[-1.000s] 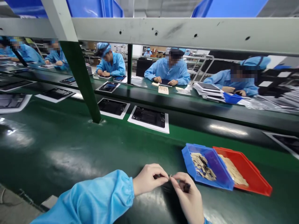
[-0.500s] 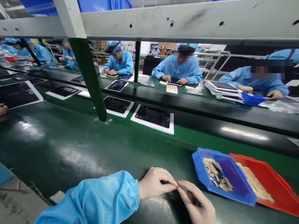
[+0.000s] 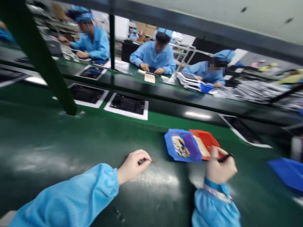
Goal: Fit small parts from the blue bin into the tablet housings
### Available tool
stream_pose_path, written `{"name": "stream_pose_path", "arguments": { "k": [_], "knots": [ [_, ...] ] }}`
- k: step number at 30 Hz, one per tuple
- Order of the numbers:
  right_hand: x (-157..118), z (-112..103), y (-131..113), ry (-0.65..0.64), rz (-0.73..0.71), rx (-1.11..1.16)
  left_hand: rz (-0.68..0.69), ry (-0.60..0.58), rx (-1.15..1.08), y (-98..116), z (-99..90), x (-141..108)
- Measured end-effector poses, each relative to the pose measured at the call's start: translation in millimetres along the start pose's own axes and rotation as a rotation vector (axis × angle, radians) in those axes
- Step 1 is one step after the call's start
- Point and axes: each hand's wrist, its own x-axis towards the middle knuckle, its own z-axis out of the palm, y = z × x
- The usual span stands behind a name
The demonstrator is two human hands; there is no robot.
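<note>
L hand: pressed shut, pinching tiny dark strip
R hand: pinching black tool
Trays: blue tray touching red tray, on green surface

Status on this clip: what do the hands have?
Left hand pinching a small dark strip. Right hand gripping a thin black piece, by the red tray. Blue tray ahead, between the hands.

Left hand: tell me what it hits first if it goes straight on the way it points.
The blue plastic tray, probably its left wall. The left hand, pinching a small dark item, points right across the green bench. Depth is unclear, so it might pass just in front.
</note>
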Motion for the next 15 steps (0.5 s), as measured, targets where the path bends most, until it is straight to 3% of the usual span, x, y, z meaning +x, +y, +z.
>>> {"name": "stream_pose_path", "arguments": {
  "k": [4, 7, 12, 15],
  "knots": [
    [27, -8, 33, -0.119, 0.026, -0.161, -0.058, -0.064, 0.057, -5, -1.0, -6],
    [25, -14, 36, -0.189, 0.035, -0.204, -0.07, -0.099, 0.027, -10, -0.5, -9],
    [-17, -16, -10, -0.198, -0.057, -0.079, -0.137, -0.091, -0.066, -9, 0.7, -11],
    [-65, -14, -47, -0.45, -0.175, 0.102, -0.129, -0.084, -0.074, -7, -0.6, -10]
  ]
}}
